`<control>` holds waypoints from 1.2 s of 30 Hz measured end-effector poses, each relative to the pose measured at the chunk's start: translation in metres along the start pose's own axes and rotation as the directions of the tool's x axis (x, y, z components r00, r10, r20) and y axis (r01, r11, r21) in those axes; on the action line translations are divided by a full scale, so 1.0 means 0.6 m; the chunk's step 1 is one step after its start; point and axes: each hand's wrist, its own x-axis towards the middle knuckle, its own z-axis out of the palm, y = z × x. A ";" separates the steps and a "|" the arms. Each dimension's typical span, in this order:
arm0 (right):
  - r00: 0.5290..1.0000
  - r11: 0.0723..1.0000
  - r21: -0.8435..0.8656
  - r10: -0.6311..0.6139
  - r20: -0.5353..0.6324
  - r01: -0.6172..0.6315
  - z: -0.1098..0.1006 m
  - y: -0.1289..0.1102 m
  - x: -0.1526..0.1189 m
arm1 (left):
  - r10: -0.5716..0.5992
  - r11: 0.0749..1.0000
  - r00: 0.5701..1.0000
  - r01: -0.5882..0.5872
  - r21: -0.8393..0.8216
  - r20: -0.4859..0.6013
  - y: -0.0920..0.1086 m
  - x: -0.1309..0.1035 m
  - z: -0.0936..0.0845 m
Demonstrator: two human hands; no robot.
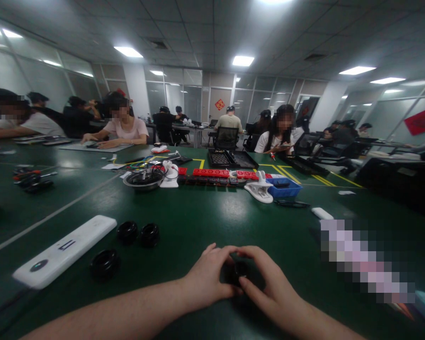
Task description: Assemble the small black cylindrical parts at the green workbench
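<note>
Office-like workroom: green worktable (184, 212), seated co-workers (127, 126), glass partitions (248, 103), ceiling lights (243, 61).

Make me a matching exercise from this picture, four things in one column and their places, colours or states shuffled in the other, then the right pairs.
Things:
1. small dark piece
2. long white bar
3. metal bowl
4. plastic bin

Matches:
A. blue
B. alongside three black rings
C. heaped with dark items
D. between left hand and right hand

Pairs: 1-D; 2-B; 3-C; 4-A

Black part (241, 270), black rings (127, 232), green tabletop (184, 217), yellow stripes (326, 181), blue bin (286, 190)
</note>
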 end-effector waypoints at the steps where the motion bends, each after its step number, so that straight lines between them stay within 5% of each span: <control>1: 1.000 1.000 -0.012 0.019 -0.022 -0.019 0.000 0.000 0.001 | 0.003 1.000 1.000 -0.003 0.014 -0.002 -0.001 0.000 0.000; 10: 0.990 0.978 -0.156 0.128 -0.060 -0.136 0.003 0.007 0.011 | 0.005 0.988 1.000 -0.003 0.155 -0.013 0.006 0.000 -0.003; 18: 0.990 0.990 0.025 -0.140 -0.023 0.141 -0.005 -0.007 0.005 | 0.022 0.987 1.000 -0.021 0.162 -0.003 0.005 0.003 -0.004; 22: 0.995 0.999 -0.040 -0.002 -0.101 -0.003 0.000 -0.006 0.001 | 0.045 0.986 0.999 -0.042 0.164 -0.011 0.006 0.002 -0.003; 26: 0.988 0.986 -0.077 0.146 -0.046 -0.149 0.005 -0.002 0.003 | 0.050 0.984 0.999 -0.047 0.175 -0.012 0.008 0.002 -0.004; 31: 0.998 0.999 -0.026 0.023 -0.057 -0.024 0.002 -0.003 -0.001 | 0.032 0.987 0.999 -0.032 0.160 0.006 0.010 0.002 -0.006; 36: 0.998 1.000 -0.019 -0.010 0.060 0.011 0.000 -0.011 0.002 | 0.018 0.983 0.999 -0.023 0.180 0.029 0.010 0.003 -0.007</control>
